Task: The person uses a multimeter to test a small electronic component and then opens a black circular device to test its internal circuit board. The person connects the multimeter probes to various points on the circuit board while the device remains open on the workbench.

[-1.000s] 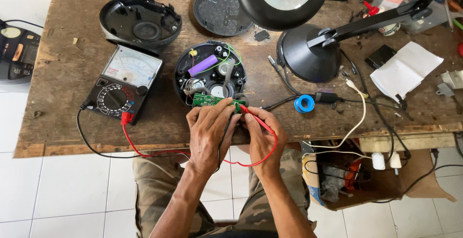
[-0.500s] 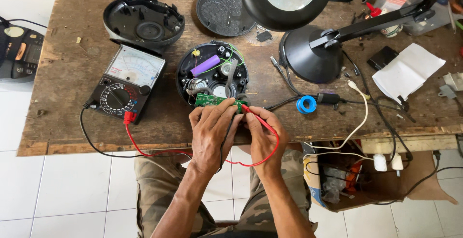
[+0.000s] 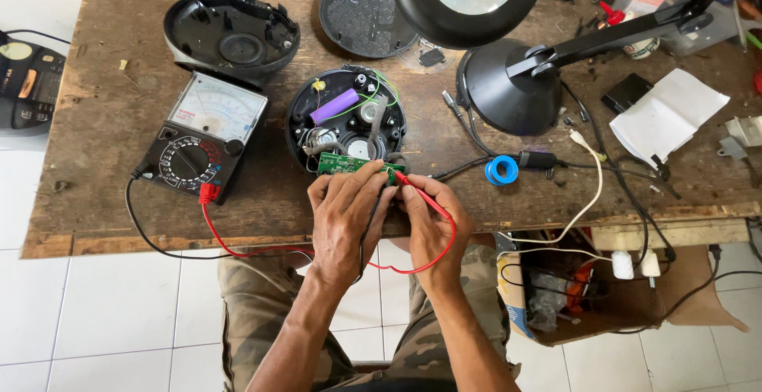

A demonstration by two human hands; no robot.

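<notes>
I see the bench (image 3: 119, 122) first, then the lamp (image 3: 508, 82) on its right half and the meter (image 3: 202, 134) on its left. Between them sits the open round device (image 3: 345, 114), and the green board (image 3: 349, 164) lies at its near edge. My left hand (image 3: 345, 217) grips the board and a black probe lead. My right hand (image 3: 429, 217) pinches the red probe (image 3: 413, 190), its tip touching the board.
</notes>
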